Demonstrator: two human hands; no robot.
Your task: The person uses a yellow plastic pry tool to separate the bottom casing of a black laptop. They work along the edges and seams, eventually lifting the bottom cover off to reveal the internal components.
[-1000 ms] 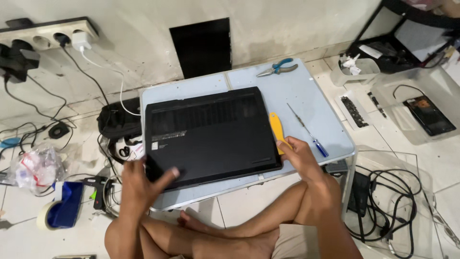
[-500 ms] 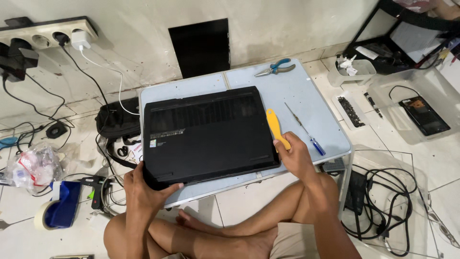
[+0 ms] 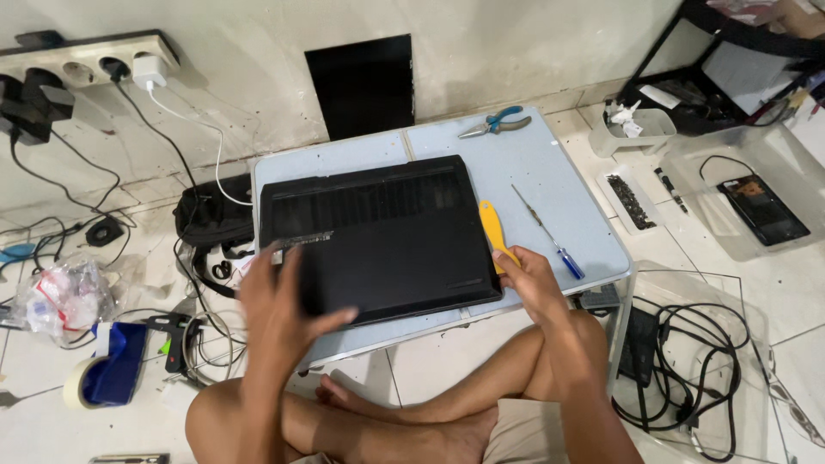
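Meanwhile, left hand [image 3: 279,305] hovers open over laptop [image 3: 378,232]; right hand [image 3: 528,279] grips yellow pry tool [image 3: 492,228].

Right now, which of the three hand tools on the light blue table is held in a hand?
The flat yellow plastic pry tool, gripped by the right hand beside the black laptop. The blue-handled screwdriver and blue-handled pliers lie untouched.

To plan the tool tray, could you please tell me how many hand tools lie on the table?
3: blue-handled pliers at the far edge, a screwdriver at the right, a yellow pry tool held beside the laptop.
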